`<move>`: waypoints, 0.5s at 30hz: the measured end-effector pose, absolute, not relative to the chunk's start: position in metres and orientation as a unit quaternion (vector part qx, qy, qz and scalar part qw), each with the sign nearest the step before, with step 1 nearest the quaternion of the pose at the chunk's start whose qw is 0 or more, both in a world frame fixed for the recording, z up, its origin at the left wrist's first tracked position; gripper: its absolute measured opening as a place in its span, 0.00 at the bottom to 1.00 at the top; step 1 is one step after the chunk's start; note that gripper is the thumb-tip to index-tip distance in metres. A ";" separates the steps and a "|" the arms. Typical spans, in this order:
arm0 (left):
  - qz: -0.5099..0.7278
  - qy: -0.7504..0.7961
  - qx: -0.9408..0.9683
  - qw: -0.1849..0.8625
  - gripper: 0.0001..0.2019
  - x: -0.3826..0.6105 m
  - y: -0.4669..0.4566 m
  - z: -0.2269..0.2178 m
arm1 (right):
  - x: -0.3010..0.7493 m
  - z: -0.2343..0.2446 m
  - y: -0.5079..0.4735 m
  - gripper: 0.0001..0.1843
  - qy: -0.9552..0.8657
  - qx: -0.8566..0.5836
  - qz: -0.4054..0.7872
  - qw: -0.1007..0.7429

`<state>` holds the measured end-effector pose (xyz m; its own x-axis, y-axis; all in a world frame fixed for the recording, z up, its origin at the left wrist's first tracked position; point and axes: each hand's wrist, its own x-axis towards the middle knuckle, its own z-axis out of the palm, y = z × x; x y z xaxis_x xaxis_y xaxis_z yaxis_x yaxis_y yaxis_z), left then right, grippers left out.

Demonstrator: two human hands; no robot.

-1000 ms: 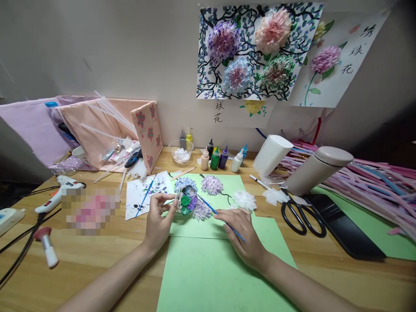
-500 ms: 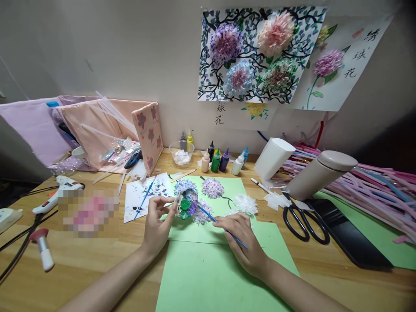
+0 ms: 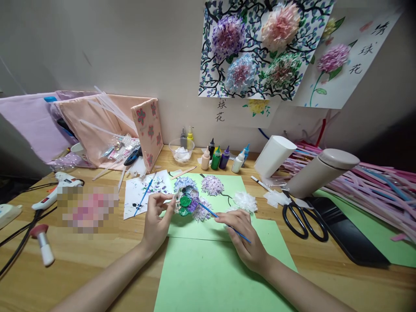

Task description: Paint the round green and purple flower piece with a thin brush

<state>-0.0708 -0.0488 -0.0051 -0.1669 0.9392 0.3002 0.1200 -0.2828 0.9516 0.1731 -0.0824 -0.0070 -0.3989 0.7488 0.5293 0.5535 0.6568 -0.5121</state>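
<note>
My left hand (image 3: 159, 221) pinches the rim of a small round paint palette (image 3: 186, 201), tilted toward me, with green and purple paint in its wells. In my right hand (image 3: 243, 236) is a slim blue paintbrush (image 3: 208, 209), its tip at the palette's purple well. Behind and below the palette, paper flowers lie on a green sheet (image 3: 224, 264): a blue one (image 3: 185, 183), partly covered, a lilac one (image 3: 212, 185), another lilac one (image 3: 203, 212) beside the palette, and a white one (image 3: 245, 202) near my right hand.
Left of the palette, a second blue brush (image 3: 144, 195) rests on paint-spotted paper (image 3: 130, 197). Paint bottles (image 3: 224, 159) and a clear bowl (image 3: 181, 151) line the back. Scissors (image 3: 305, 223), a phone (image 3: 349, 232) and a tumbler (image 3: 323, 173) occupy the right; a glue gun (image 3: 58, 190) lies left.
The brush in my right hand has shifted slightly right. My left hand still holds the palette in nearly the same place. The whole view has moved a little.
</note>
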 end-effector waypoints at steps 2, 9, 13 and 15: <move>0.590 0.491 0.538 0.350 0.11 -0.071 -0.049 -0.004 | 0.173 -0.007 -0.082 0.17 -0.826 -0.393 0.126 0.383; 0.592 0.491 0.523 0.367 0.13 -0.070 -0.048 -0.001 | 0.173 -0.006 -0.083 0.17 -0.819 -0.396 0.124 0.396; 0.593 0.492 0.526 0.360 0.12 -0.070 -0.048 -0.002 | 0.174 -0.006 -0.083 0.16 -0.813 -0.390 0.129 0.411; 0.594 0.493 0.526 0.357 0.11 -0.070 -0.048 -0.002 | 0.175 -0.007 -0.084 0.15 -0.806 -0.386 0.130 0.430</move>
<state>-0.0699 -0.0477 -0.0023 -0.1912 0.9428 0.2730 0.0935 -0.2594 0.9612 0.1747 -0.0839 -0.0070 -0.3332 0.7333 0.5926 0.5103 0.6688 -0.5407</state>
